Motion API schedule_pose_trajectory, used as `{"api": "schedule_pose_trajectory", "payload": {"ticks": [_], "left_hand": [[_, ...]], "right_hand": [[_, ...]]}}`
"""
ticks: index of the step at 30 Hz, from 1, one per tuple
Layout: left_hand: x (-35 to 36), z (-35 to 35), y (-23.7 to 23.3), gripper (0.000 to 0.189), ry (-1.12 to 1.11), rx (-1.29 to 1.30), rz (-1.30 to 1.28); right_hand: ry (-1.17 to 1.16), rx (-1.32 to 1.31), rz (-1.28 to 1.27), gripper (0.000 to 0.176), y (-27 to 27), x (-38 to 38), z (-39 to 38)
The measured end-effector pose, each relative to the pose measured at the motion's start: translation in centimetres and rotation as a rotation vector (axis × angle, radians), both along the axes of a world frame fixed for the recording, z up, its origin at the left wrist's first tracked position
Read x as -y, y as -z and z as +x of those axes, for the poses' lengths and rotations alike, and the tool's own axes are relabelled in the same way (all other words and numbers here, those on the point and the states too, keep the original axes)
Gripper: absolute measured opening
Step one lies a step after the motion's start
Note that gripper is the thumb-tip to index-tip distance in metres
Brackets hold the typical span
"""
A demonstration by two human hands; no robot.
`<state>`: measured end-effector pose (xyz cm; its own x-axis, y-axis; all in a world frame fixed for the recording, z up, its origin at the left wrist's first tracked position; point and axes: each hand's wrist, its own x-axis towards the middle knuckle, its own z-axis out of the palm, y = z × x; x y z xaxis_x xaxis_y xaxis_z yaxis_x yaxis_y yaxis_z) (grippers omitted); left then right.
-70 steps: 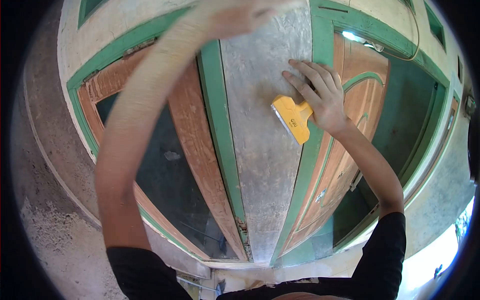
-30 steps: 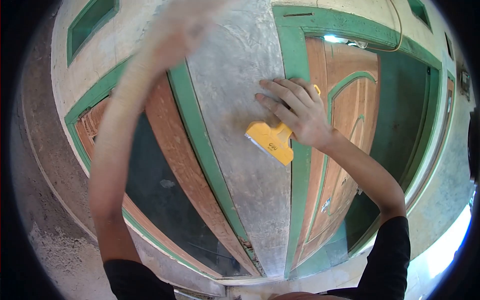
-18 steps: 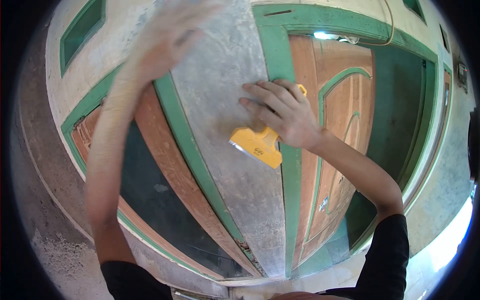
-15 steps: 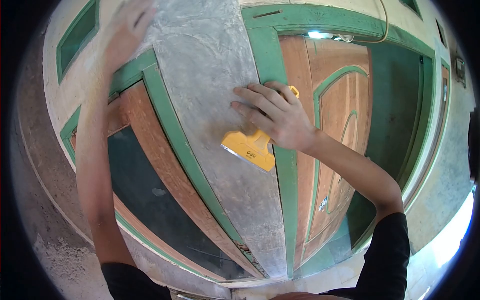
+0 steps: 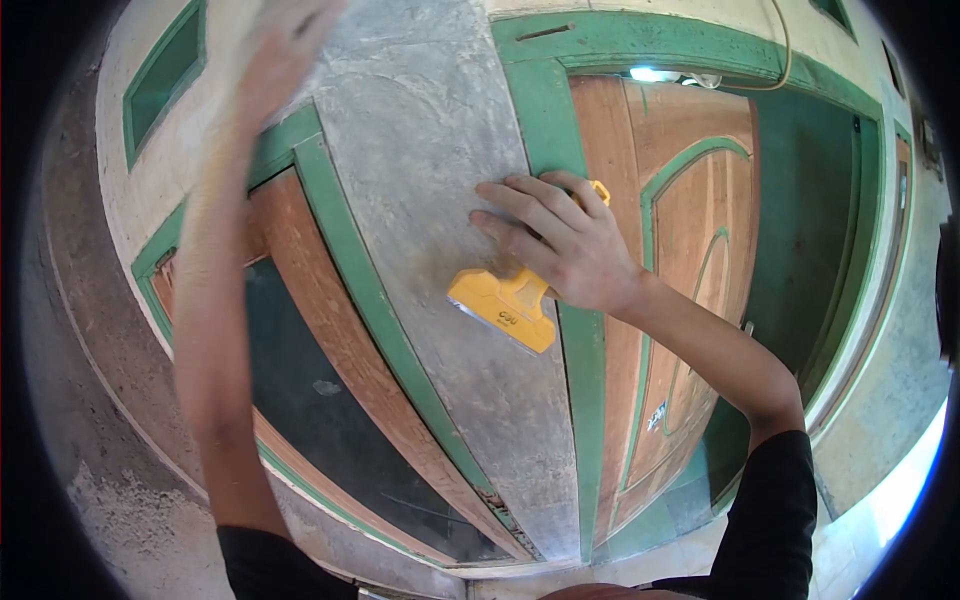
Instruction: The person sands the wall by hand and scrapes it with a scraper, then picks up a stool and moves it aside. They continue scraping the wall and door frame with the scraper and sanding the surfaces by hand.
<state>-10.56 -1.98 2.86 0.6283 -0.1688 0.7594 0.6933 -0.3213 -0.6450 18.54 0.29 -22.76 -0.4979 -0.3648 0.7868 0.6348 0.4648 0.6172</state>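
A yellow wide-bladed scraper (image 5: 507, 312) is held in my right hand (image 5: 568, 238), its blade edge pointing down and left. The end of its yellow handle shows above my knuckles. My fingertips rest at or very near the grey plastered wall strip (image 5: 420, 150); contact is hard to judge. High at the upper left, my left hand (image 5: 285, 55) is smeared by motion over the top of that strip, partly cut off by the frame. I cannot make out its fingers or anything in them.
Green frames border the strip: a wooden shutter with a dark pane (image 5: 340, 390) on the left, a wooden door (image 5: 690, 260) standing ajar on the right. A cable (image 5: 785, 50) hangs above the doorway beside a lit lamp (image 5: 655, 74).
My left hand and forearm have shifted right across the upper wall. The whole view has moved slightly; my right hand keeps the scraper at about the same spot on the wall.
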Motion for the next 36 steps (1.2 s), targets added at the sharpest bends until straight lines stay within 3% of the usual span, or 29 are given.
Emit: {"api": "schedule_pose_trajectory", "payload": {"ticks": [2,3,5,9,12,13,15,16,18,19,21,24,26,28,29,31,34,35,36], "left_hand": [[-0.9,3.8,2.7,0.044,-0.275,-0.148,-0.071],[0.0,4.5,4.4,0.044,-0.275,-0.140,-0.069],[2.4,5.8,8.2,0.044,-0.218,-0.436,0.005],[1.4,-2.7,2.9,0.043,-0.179,-0.103,0.032],[0.2,-1.6,-0.9,0.043,0.017,0.011,0.007],[0.0,-1.5,-0.4,0.043,0.002,0.023,0.010],[-0.6,2.2,1.9,0.043,-0.304,-0.066,-0.235],[0.4,3.8,3.8,0.043,-0.307,-0.060,-0.234],[3.1,6.1,8.1,0.045,-0.345,-0.547,-0.124],[2.7,3.8,6.7,0.046,-0.388,-0.583,-0.080],[2.6,-0.9,2.7,0.046,-0.309,-0.437,-0.064],[1.3,-0.9,-0.1,0.045,-0.175,-0.225,-0.007],[0.5,-0.5,0.6,0.046,-0.133,-0.139,0.043],[-1.4,1.3,3.1,0.045,-0.383,-0.140,-0.281],[-0.5,2.5,4.8,0.045,-0.392,-0.128,-0.282],[2.4,4.9,8.8,0.045,-0.323,-0.496,0.003],[2.7,-1.3,5.9,0.043,-0.295,-0.310,-0.020],[3.1,-0.6,4.8,0.043,-0.294,-0.321,-0.018],[3.8,0.2,3.6,0.046,-0.238,-0.150,-0.119]], "right_hand": [[0.011,0.001,0.000,0.035,0.1,0.0,-0.1],[0.029,0.002,0.002,0.035,0.1,-0.1,0.0],[0.017,0.012,0.009,0.036,0.0,0.0,0.1],[0.015,0.013,0.041,0.038,0.1,-0.2,0.2],[0.004,-0.006,0.022,0.039,0.2,-0.2,0.0],[-0.011,0.006,0.025,0.039,0.2,-0.3,-0.1],[0.021,0.002,-0.002,0.039,0.3,-0.3,0.0],[0.018,0.008,0.000,0.039,0.2,-0.2,-0.1],[0.036,0.013,0.015,0.038,0.2,-0.1,0.1],[0.039,0.017,0.013,0.038,0.3,-0.1,0.2],[0.045,0.004,0.044,0.039,0.4,-0.2,0.1],[0.030,0.015,0.042,0.038,0.4,-0.3,0.1],[0.023,0.023,0.035,0.037,0.2,-0.1,0.2],[0.014,0.035,0.020,0.036,0.3,0.1,0.1],[0.020,0.035,0.021,0.036,0.3,0.1,0.2],[0.024,0.036,0.019,0.035,0.1,-0.2,0.1],[0.021,0.014,0.048,0.036,0.3,-0.5,0.3],[0.010,0.008,0.058,0.036,0.3,-0.6,0.3],[-0.002,0.005,0.069,0.036,0.3,-0.6,0.0]]}}
